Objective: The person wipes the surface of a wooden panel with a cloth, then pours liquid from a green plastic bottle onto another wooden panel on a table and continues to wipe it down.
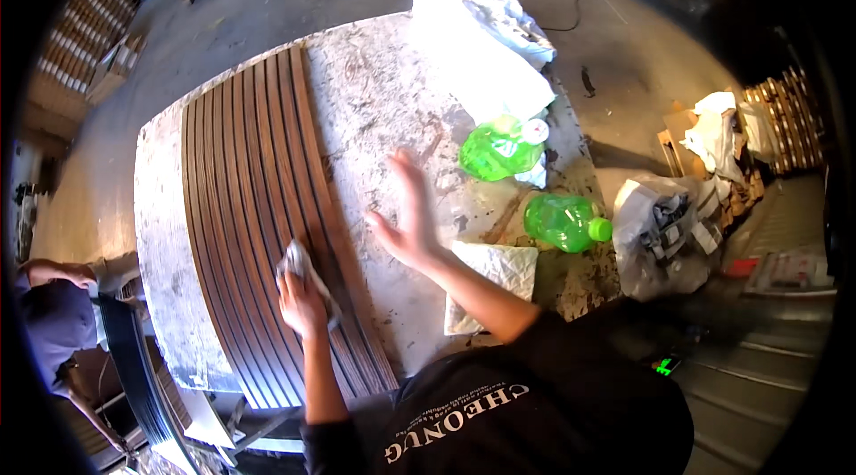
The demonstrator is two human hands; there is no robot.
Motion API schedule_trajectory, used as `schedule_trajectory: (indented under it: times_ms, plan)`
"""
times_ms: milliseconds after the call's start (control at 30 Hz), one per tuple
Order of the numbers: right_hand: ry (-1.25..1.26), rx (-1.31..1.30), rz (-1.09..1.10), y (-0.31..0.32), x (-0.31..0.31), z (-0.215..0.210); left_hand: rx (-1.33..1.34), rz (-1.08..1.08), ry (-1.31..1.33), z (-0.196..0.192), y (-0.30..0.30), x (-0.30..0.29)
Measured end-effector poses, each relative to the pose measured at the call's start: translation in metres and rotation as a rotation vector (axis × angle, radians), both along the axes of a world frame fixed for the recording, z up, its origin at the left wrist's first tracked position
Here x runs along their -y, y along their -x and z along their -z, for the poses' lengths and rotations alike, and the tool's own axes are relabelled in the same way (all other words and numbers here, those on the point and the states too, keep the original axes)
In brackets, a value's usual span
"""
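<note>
My left hand (301,305) presses a crumpled white cloth (308,272) against a brown, wood-look slatted panel (245,172). The panel lies lengthwise on a worn white table (361,91), its dark grooves running away from me. Over the bare tabletop to the panel's right, my right hand (408,221) is in the air, slightly blurred, with thumb and fingers apart and nothing in it. Under my right forearm lies a folded white cloth (508,274). Farther right are two green plastic bottles, one by the white fabric (499,152) and one with a green cap (566,223).
White fabric (486,51) is heaped at the table's far right corner. Beyond the right edge stands a clear plastic bag (655,234) of scraps. At the left, another person (58,323) is beside long dark strips (134,368). Stacked slats (85,29) stand at the far left.
</note>
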State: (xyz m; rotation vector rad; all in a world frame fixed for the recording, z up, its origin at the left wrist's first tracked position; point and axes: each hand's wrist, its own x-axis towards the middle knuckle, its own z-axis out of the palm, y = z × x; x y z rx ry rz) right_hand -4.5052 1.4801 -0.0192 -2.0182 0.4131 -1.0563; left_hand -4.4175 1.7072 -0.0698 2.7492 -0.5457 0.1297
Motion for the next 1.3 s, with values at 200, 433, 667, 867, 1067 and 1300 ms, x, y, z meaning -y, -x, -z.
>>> schedule_trajectory:
  times_ms: [200,433,667,867,1067,1300]
  plan:
    - [-0.009,0.1,0.572,0.1,0.051,-0.021,0.084,0.08,0.051,0.007,0.082,-0.075]
    - [-0.519,0.264,0.335,0.078,0.133,0.043,0.077,-0.057,0.174,0.007,0.074,-0.119]
    - [-0.212,-0.158,0.278,0.07,0.104,0.006,0.118,-0.164,0.139,0.012,0.123,-0.161]
    - [-0.146,-0.017,-0.248,0.049,0.039,0.021,0.094,0.242,0.074,0.003,0.104,-0.088]
    - [0.111,-0.235,-0.203,0.029,0.028,-0.021,0.119,-0.142,0.062,0.011,0.036,-0.078]
    - [0.01,-0.199,-0.025,0.014,0.062,0.001,-0.06,0.327,0.047,-0.017,0.118,-0.045]
